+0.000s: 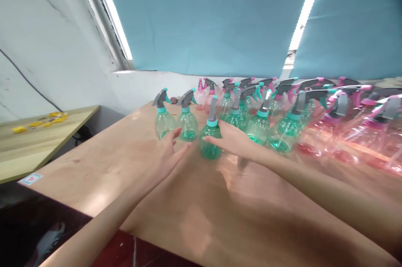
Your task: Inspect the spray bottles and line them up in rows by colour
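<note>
A green spray bottle (211, 143) with a teal collar and grey trigger head stands upright on the wooden table (176, 212). My right hand (230, 138) is closed around its right side, thumb across the front. My left hand (171, 151) is held low over the table, fingers apart and nothing in them. Just beyond it are two paler green spray bottles, one on the left (163, 122) and another beside it (187, 123). To the right of my right hand stands another green spray bottle (256, 126).
Several pink spray bottles (341, 128) crowd the right side of the table, mixed with green ones towards the back wall. At far left a second table (19, 145) carries yellow pieces (47, 123). A small sticker (31, 179) marks the near left corner. Blue curtain (204, 19) hangs behind.
</note>
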Demonstrator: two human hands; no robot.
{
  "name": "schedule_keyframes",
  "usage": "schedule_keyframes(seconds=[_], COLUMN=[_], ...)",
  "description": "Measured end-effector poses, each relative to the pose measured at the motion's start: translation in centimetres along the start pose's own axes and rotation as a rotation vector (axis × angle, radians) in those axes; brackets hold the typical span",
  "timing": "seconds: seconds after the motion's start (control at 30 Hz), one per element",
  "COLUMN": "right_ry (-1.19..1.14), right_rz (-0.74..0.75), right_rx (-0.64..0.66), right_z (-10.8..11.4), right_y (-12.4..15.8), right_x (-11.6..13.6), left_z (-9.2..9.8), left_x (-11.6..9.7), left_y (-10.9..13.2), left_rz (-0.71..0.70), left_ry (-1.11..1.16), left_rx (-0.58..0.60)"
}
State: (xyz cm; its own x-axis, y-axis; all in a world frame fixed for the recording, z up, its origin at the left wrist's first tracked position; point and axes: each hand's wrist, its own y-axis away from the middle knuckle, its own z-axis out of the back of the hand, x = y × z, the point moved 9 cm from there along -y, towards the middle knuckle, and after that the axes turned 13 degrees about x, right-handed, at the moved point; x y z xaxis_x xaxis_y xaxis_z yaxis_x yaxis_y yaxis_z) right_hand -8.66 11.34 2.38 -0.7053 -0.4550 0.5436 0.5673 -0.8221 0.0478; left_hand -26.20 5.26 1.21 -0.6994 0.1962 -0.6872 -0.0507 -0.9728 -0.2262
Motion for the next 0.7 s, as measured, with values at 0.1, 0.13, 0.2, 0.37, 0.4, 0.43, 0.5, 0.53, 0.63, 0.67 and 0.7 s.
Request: schedule_keyframes(seconds=[0.1,0.13,0.2,0.37,0.4,0.43,0.5,0.53,0.63,0.67,0.7], right_ry=[0.081,0.099,0.105,0.014,-0.002,-0.009,0.011,0.034,0.103,0.119,0.134], right_rz=[0.029,0.036,0.063,0.144,0.148,0.146,0.128,0.118,0.107,0.105,0.103], right_rx=[-0.028,-0.030,-0.026,0.005,-0.005,-0.020,-0.067,-0.090,-0.148,-0.165,-0.180], right_z=[-0.3,-0.4,-0.6,-0.3,0.0,0.3,0.9,1.2,2.0,2.2,2.4], right_y=[3.2,4.2,6.3,11.1,11.9,12.7,13.9,14.4,15.7,16.0,16.3], right_x=[0.1,-0.1,-0.4,-1.3,-1.6,-2.1,-3.3,-4.0,-5.8,-6.3,-6.7], left_z=[-2.0,-2.7,-4.4,-8.3,-9.1,-9.8,-11.3,-11.9,-13.8,-14.3,-14.8], left_x=[-2.7,-3.7,-6.3,-12.5,-13.4,-14.2,-15.7,-16.5,-18.9,-19.7,-20.4], left_y=[1.2,1.5,1.9,1.8,1.7,1.5,1.0,0.8,0.2,0.1,-0.1], left_rz=[0.026,0.045,0.008,-0.133,-0.145,-0.151,-0.167,-0.180,-0.239,-0.258,-0.274], left_ry=[0.017,0.048,0.098,0.164,0.170,0.183,0.213,0.226,0.255,0.259,0.265], left_rx=[0.085,0.117,0.184,0.311,0.321,0.332,0.339,0.339,0.340,0.346,0.349])
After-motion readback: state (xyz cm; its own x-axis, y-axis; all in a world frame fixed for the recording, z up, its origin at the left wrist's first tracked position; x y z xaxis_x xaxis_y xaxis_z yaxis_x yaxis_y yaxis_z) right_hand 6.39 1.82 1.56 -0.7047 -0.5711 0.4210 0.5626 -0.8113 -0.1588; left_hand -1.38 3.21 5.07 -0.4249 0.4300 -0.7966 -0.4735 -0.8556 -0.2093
